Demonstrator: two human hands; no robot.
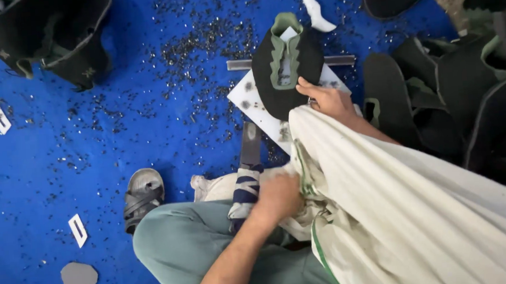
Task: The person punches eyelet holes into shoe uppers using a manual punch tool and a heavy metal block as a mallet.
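Shoe upper [286,68], black with green trim: likely soft, light, floppy; best gripped at rim. Right hand [327,98] presses its edge; left hand [277,196] bunches white sack [400,209].

Right forearm is hidden under the large cream woven sack [424,207]; only the right hand [327,100] shows past its edge. The sack is cut off by the right and bottom edges. Left hand [277,196] fingers are buried in bunched cloth, so the grip cannot be told. The white board [249,101] is largely covered by the black shoe upper with green trim [286,68]. The dark pile of shoe pieces [468,85] at right is shadowed, its items inseparable.
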